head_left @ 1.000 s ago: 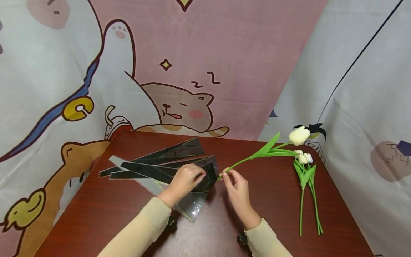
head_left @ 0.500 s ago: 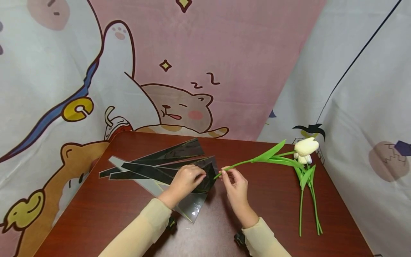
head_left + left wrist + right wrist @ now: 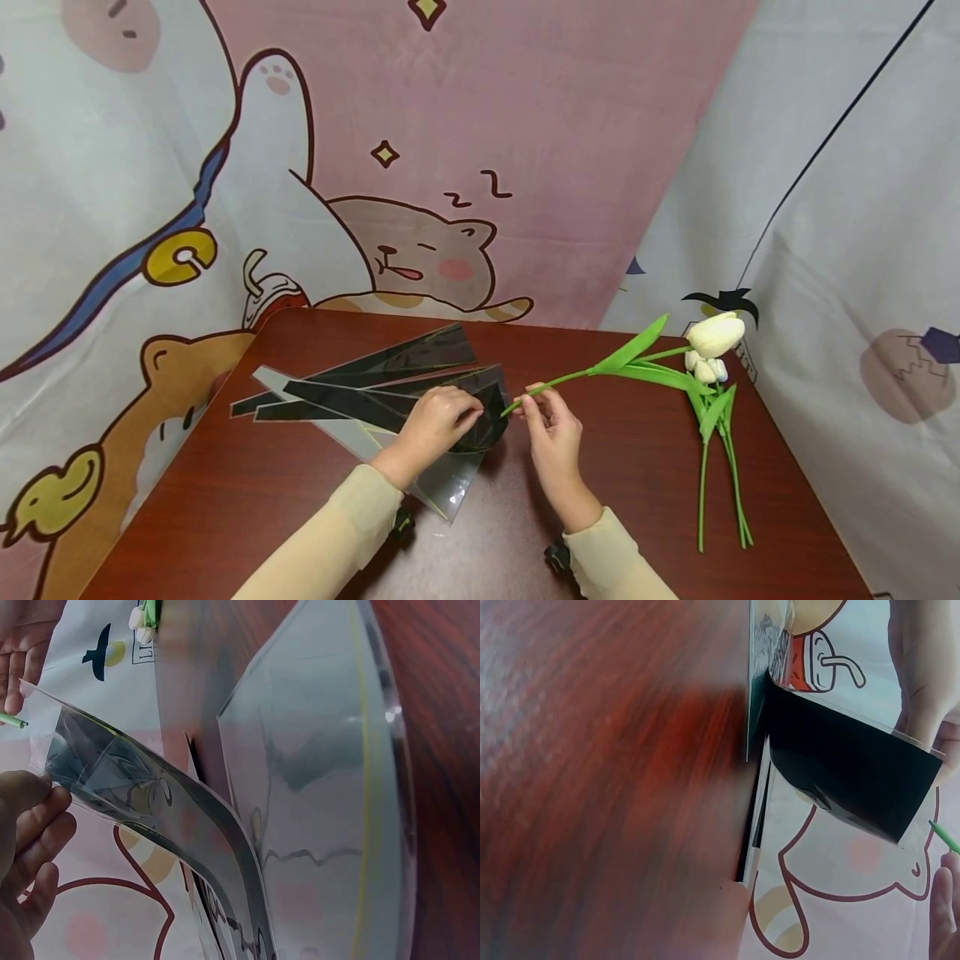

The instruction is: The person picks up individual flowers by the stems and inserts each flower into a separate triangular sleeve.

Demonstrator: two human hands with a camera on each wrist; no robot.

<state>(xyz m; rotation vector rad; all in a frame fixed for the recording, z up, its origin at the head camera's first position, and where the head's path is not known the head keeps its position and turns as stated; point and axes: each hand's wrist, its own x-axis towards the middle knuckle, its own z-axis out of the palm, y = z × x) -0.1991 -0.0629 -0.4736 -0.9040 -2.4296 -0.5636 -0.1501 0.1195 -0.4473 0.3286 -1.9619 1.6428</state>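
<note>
My left hand pinches the mouth edge of a clear-and-black plastic flower sleeve, lifting that end. In the left wrist view, thumb and fingers of the left hand meet at the sleeve's rim, and the sleeve bends up from the table. My right hand pinches a white artificial tulip low on its green stem. The stem's cut end is close to the sleeve's mouth; in the right wrist view the stem tip shows apart from the raised sleeve.
More flower sleeves lie fanned on the brown table under and left of my left hand. Several white tulips lie at the right, partly under the held bloom. A cartoon-printed cloth hangs behind the table.
The tulip's bloom has dropped slightly and shifted right, over the lying tulips. Its stem end has moved a little left toward the sleeve. My left hand has stayed almost still.
</note>
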